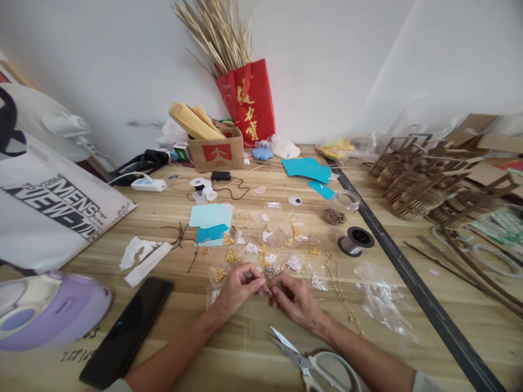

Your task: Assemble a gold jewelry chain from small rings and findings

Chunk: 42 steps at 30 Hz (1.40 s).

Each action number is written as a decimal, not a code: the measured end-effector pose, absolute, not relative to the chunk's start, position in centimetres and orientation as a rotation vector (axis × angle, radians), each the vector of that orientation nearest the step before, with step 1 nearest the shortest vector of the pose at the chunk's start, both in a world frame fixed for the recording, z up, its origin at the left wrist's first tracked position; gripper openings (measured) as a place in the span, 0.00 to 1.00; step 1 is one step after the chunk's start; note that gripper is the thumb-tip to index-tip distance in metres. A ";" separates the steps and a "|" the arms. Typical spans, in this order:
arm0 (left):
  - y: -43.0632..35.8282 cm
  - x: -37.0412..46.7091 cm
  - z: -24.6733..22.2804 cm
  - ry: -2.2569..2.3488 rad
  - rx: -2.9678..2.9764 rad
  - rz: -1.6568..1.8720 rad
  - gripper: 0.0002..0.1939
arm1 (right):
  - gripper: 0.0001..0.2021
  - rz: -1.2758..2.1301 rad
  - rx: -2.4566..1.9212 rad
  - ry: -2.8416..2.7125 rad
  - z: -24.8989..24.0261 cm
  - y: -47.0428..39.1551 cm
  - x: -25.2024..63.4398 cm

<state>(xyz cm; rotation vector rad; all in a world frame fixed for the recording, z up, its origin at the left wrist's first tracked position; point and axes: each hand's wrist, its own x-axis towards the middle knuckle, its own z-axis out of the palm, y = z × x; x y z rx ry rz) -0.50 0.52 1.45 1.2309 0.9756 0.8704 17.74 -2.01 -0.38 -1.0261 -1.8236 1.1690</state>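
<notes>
My left hand [243,287] is closed in a pinch in the middle of the table. Close beside it, my right hand [295,299] pinches too. A tiny piece [268,291] shows between the fingertips, too small to name. Just beyond the hands lie piles of gold beads [233,257] and silver beads [293,262], several on small clear bags. A gold chain [337,283] stretches along the right side of my right hand. Below the hands, scissors [302,362] with pale handles lie with their blades slightly apart, partly under my right forearm.
At left are a black phone [127,332], a purple and white appliance [57,310] and white strips [147,264]. A wire spool [356,241], crumpled plastic bags [386,299] and brown baskets [412,179] are at right. A cardboard box [216,152] and red bag [257,103] stand behind.
</notes>
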 end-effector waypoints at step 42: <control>0.6 -0.7 0.2 0.885 1.275 0.740 0.10 | 0.10 0.357 -0.835 -2.350 -0.5 -2.0 18.3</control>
